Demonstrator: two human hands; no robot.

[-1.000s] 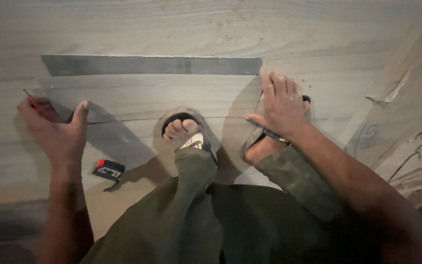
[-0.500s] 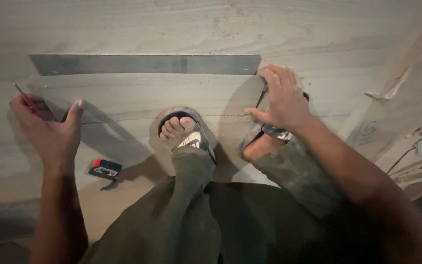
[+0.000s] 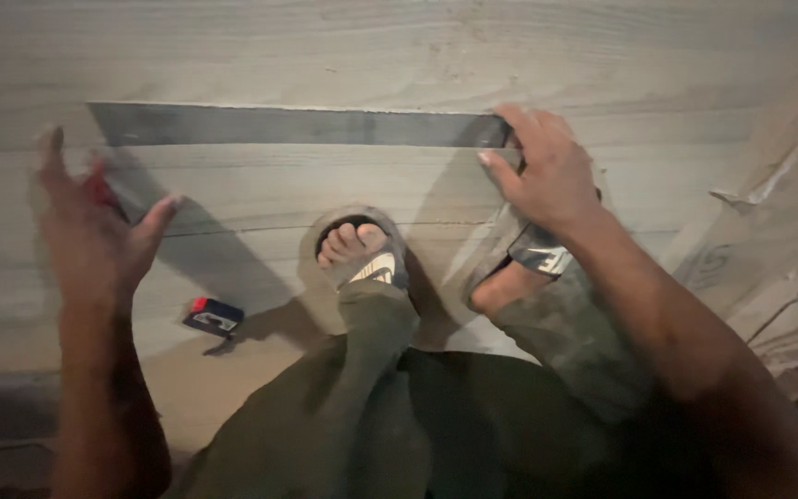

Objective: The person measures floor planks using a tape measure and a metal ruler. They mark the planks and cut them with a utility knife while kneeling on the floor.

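Running left to right, the pale plank (image 3: pixel 325 189) lies under both hands.

Dim, warm light falls from above and behind the person, leaving the lower frame murky. The left hand (image 3: pixel 94 226) is smeared by motion blur, its fingertips soft; the right hand (image 3: pixel 547 171) is sharper. Each hand throws a broad dark shadow on the boards (image 3: pixel 399 55) just below and beside its fingers. Straight lines bow toward the edges. No glare.

both feet (image 3: pixel 362 254) stand on the plank (image 3: pixel 260 199), hands at its ends, small box (image 3: pixel 213 316) left of them.
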